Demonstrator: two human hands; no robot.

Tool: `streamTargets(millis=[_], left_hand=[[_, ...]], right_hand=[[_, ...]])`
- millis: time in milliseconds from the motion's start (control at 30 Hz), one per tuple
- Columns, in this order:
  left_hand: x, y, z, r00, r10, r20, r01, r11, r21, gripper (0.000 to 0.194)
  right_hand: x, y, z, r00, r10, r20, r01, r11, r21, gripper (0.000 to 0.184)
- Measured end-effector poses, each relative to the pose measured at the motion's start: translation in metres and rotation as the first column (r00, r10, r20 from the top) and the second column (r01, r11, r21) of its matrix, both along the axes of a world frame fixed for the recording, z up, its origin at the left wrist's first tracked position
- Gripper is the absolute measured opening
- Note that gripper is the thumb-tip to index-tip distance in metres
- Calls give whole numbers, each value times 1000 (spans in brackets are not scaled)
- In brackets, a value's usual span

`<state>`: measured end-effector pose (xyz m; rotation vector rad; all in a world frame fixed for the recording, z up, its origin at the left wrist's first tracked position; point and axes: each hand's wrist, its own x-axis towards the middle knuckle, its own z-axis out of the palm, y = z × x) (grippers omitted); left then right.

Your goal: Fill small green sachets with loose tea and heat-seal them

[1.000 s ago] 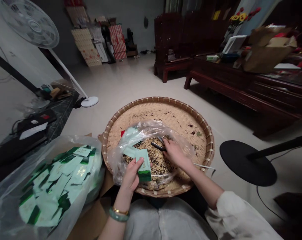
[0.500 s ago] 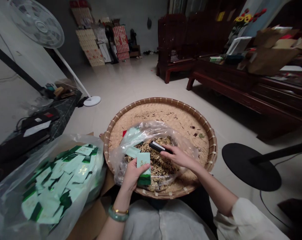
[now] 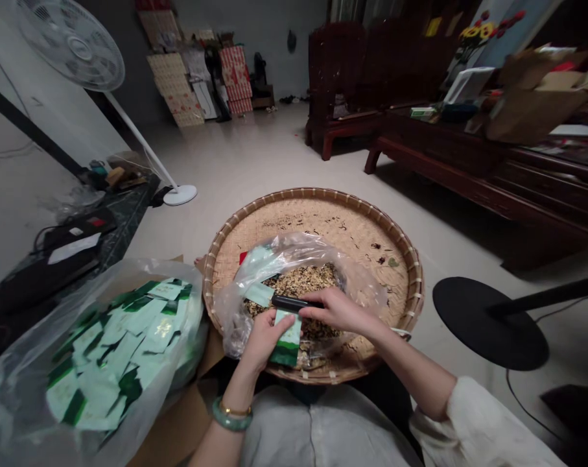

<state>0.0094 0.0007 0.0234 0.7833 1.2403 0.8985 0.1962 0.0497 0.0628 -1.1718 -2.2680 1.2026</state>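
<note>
My left hand (image 3: 263, 337) pinches a small mint and dark green packet (image 3: 287, 344) by its side, thumb across its front. In my right hand (image 3: 333, 310) is a black handheld bag sealer (image 3: 294, 303), lying crosswise over the packet's top edge. Under both hands sits an open clear plastic bag (image 3: 294, 245) of dry, pale-brown and dark loose mix (image 3: 308, 280). Another mint packet (image 3: 258, 293) lies at that bag's left side. The bag rests in a round woven bamboo tray (image 3: 284, 207).
Left of the tray stands a big plastic bag (image 3: 11, 383) full of similar green packets (image 3: 128, 337). A white fan (image 3: 181, 193) is at far left, a black round stand base (image 3: 491, 322) at right. Dark wooden furniture (image 3: 420, 146) and stacked boxes (image 3: 174, 87) lie beyond.
My right hand has moved left and brought the black sealer over the packet's top edge. My left hand has shifted slightly right with the packet.
</note>
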Motion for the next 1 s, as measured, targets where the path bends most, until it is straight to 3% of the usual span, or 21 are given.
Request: streamTargets(millis=[200, 267, 367, 433, 500, 567, 667, 767, 833, 1000], left_hand=[[-2, -1, -4, 1000, -22, -20, 22, 999, 30, 45], [-2, -1, -3, 999, -38, -29, 39, 999, 31, 46], [-4, 0, -1, 998, -53, -19, 53, 998, 31, 46], [-6, 0, 0, 999, -39, -17, 40, 999, 33, 46], [-8, 1, -1, 999, -30, -28, 31, 999, 35, 46], [-9, 1, -2, 998, -48, -40, 49, 998, 31, 45], [-7, 1, -3, 994, -81, -67, 84, 996, 39, 46], [-5, 1, -3, 990, -92, -105, 100, 992, 72, 45], [-5, 1, -2, 988, -98, -117, 108, 991, 81, 45], [-9, 2, 0, 992, -82, -97, 86, 995, 48, 46]], right_hand=[[1, 0, -7, 999, -32, -44, 29, 998, -56, 28], [2, 1, -10, 995, -52, -82, 35, 980, -194, 31], [7, 3, -14, 985, -98, -143, 22, 889, -458, 39], [12, 4, -15, 972, -132, -192, 11, 848, -530, 43], [17, 5, -15, 968, -151, -202, 24, 852, -522, 45], [18, 5, -14, 977, -130, -169, 41, 891, -451, 44], [13, 4, -15, 990, -79, -115, 50, 970, -237, 36], [5, 3, -18, 995, -61, -81, 55, 996, -76, 29], [3, 3, -21, 994, -70, -84, 61, 993, -98, 31], [13, 6, -26, 966, -209, -153, 129, 901, -415, 39]])
